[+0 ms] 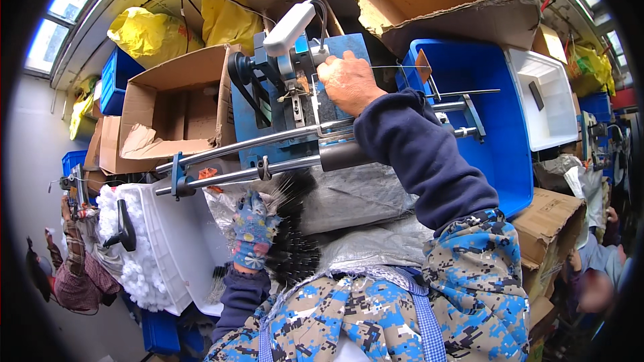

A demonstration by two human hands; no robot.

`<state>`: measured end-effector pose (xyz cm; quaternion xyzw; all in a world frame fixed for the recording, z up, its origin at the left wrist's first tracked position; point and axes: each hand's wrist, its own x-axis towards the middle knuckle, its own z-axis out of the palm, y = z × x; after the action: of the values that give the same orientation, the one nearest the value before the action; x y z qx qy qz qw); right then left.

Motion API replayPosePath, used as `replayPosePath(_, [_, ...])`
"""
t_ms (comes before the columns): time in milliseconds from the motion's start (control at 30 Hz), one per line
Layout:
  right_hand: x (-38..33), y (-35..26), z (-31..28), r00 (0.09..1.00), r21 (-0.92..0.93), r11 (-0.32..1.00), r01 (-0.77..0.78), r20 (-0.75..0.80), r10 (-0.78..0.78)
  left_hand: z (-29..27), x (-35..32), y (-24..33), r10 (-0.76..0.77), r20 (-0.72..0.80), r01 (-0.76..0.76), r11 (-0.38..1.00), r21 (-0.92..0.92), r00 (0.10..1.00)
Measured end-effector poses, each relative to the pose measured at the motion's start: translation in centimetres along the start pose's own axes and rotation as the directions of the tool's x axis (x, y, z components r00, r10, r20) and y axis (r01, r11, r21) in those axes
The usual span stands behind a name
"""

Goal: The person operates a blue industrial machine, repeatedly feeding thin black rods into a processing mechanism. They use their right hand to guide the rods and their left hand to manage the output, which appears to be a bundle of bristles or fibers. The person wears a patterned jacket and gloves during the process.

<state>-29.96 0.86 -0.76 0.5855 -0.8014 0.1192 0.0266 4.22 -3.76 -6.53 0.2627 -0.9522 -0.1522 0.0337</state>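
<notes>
My right hand (pixel 347 82), bare, rests on top of a blue machine (pixel 282 94) beside its white handle (pixel 288 27), fingers curled over a part of the machine head. My left hand (pixel 253 228) wears a flowered blue glove and grips a bundle of black bristly brushes (pixel 293 248) held just below the machine's two steel rails (pixel 268 154). A silvery plastic sheet (pixel 362 194) covers the surface under the rails.
A white bin (pixel 168 241) with small white pieces and a black handle stands at the left. A blue bin (pixel 500 114) and a white tray (pixel 543 94) are at the right. Cardboard boxes (pixel 178 104) and yellow bags (pixel 151 33) sit behind. Other people are at both edges.
</notes>
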Motion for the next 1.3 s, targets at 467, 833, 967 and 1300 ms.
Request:
replayPosePath(467, [0.3,0.3,-0.5,0.977,0.017,0.988,-0.151,0.156,0.147,-3.2,0.6,3.1,0.175,-0.146,-0.189,0.978,-0.088,0.974])
replayPosePath(833, [-5.8,1.0,-1.6,0.978,0.041,0.987,-0.156,-0.134,0.161,-4.6,1.9,5.9,0.212,-0.269,-0.296,0.897,-0.327,0.940])
replayPosePath(967, [-5.7,0.9,-2.4,0.978,0.096,0.974,-0.207,0.035,0.204,-5.2,2.2,6.6,0.282,-0.302,-0.367,0.889,-0.275,0.911])
replayPosePath(1300, [-4.7,-1.8,-1.2,0.976,0.149,0.965,-0.215,0.065,0.208,-4.8,1.3,6.7,0.265,-0.314,-0.350,0.901,-0.256,0.912])
